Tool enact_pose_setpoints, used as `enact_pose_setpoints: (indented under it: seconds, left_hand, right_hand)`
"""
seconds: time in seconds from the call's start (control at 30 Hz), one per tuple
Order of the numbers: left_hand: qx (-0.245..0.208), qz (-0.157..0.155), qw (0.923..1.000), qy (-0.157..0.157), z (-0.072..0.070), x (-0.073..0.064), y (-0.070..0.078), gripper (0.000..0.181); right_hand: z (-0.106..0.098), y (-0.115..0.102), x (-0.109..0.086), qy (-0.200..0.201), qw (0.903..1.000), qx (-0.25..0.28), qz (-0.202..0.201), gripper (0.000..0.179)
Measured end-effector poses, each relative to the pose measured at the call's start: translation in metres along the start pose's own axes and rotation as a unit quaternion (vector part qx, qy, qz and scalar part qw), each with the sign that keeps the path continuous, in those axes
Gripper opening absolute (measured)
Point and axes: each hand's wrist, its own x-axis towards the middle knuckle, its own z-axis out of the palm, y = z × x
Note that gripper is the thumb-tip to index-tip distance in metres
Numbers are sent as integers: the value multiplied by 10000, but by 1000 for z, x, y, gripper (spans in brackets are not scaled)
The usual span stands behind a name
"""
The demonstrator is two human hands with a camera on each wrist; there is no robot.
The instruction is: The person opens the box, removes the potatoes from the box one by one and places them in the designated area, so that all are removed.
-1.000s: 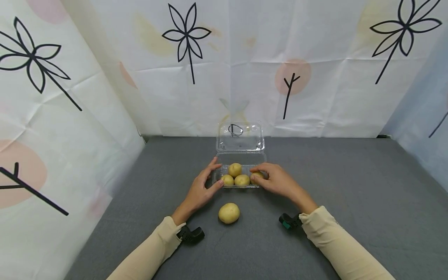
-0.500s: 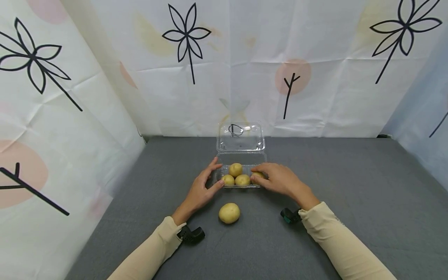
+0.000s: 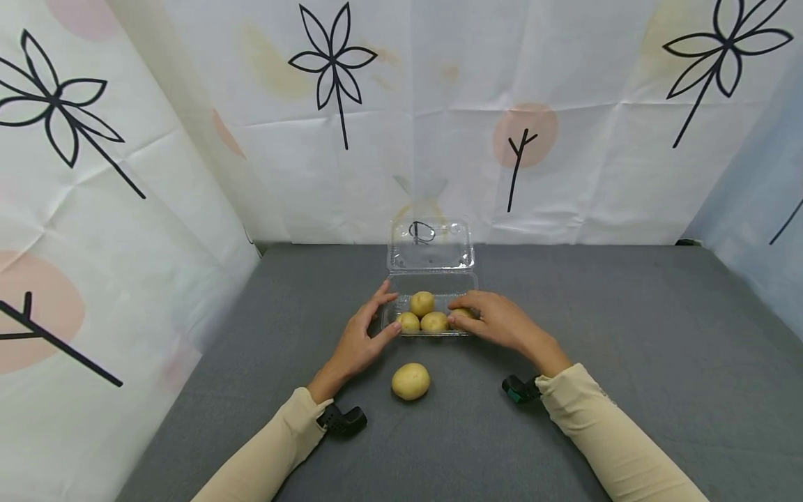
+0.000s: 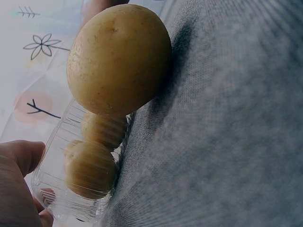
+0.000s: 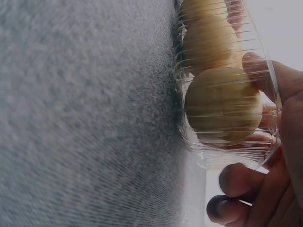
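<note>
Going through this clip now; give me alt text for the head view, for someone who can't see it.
A person's right hand grips a potato in an open clear box that holds three more potatoes, the left hand at its left side. Nearer the person, a fifth potato lies on the grey tabletop.

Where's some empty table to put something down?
There's lots on the gray table right of the right hand, back to the rear cloth. Another bare patch lies between the left hand and the left-side cloth. It's crowded between the hands: the open clear box holds potatoes, with a loose potato in front.
</note>
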Motion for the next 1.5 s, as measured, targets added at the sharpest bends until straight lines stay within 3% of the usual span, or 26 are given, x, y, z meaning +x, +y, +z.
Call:
enact_pose_setpoints:
  seconds: [0.47, 0.8, 0.97, 1.23, 1.5]
  left_hand:
    - [65, -43, 10000, -44, -1, 1, 2, 56]
    - [47, -10, 10000, -52, -1, 1, 1, 55]
    - [67, 29, 10000, -47, -1, 1, -1, 54]
    - [54, 28, 10000, -70, -1, 1, 1, 55]
    - [37, 31, 10000, -74, 0, 0, 2, 54]
  right_hand:
    - [11, 8, -4, 922, 9946, -62, -479, 33]
    - [15, 14, -3, 1720, 9816, 389, -740, 15]
    - [12, 11, -4, 1405, 9866, 240, -790, 21]
    - [0, 8, -4, 476, 9981, 113, -371, 36]
    - [-12, 6, 5, -410, 9989, 49, -238, 44]
